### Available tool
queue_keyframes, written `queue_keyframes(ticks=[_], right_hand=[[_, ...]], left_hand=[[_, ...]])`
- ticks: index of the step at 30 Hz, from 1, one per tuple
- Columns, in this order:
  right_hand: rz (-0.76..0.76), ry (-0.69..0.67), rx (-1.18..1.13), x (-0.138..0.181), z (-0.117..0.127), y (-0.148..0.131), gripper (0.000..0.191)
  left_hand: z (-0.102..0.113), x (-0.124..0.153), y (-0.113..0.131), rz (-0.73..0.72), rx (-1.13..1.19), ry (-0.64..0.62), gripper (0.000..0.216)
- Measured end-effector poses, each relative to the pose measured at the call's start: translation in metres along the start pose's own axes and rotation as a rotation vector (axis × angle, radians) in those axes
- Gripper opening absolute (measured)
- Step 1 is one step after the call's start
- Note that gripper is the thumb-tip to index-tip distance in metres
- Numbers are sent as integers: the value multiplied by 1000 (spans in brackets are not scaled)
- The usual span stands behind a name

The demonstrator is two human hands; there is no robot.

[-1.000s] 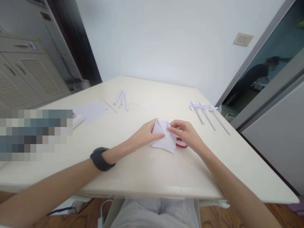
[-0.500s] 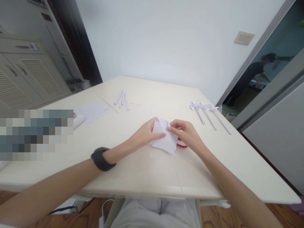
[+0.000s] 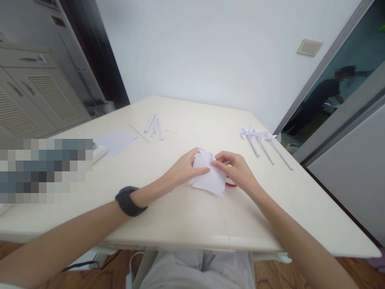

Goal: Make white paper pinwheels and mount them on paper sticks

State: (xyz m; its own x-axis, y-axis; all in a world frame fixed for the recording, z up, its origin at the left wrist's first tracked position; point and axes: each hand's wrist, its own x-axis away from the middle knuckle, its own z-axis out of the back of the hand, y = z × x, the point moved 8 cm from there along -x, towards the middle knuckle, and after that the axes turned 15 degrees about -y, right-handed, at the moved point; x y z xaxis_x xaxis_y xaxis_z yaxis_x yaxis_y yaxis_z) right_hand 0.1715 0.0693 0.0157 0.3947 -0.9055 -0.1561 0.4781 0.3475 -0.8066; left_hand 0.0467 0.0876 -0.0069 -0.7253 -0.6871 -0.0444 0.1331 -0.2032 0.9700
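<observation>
A folded white paper piece (image 3: 210, 180) lies on the cream table (image 3: 186, 216) in front of me. My left hand (image 3: 182, 170) pinches its left side, thumb laid across the paper, a dark band on that wrist. My right hand (image 3: 236, 168) pinches a flap at its top right, fingers curled. A red object (image 3: 231, 184), perhaps scissor handles, shows under my right hand and is mostly hidden.
Finished paper pinwheels on rolled sticks (image 3: 261, 142) lie at the right. Several rolled paper sticks (image 3: 154, 125) and a flat white sheet (image 3: 117, 141) lie at the left. Another person (image 3: 325, 94) stands beyond the doorway at right. A cabinet (image 3: 30, 96) stands at left.
The paper's lower part has settled flatter on the table and its edges shifted slightly as both hands kept pinching it. The hands stay in nearly the same place.
</observation>
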Motion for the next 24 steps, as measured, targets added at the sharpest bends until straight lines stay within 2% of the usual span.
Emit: queue_keyframes(ticks=[17,21,24], right_hand=[[14,10,9,1,-1,-2,11],[20,-21,-23,1,1,-2,18],[-3,-53,-146,2,7,2,27]], left_hand=[[5,2,3,-25,-106,73,35],[9,2,2,-18,-91,86,36],[14,2,4,-13,-56,102,39]])
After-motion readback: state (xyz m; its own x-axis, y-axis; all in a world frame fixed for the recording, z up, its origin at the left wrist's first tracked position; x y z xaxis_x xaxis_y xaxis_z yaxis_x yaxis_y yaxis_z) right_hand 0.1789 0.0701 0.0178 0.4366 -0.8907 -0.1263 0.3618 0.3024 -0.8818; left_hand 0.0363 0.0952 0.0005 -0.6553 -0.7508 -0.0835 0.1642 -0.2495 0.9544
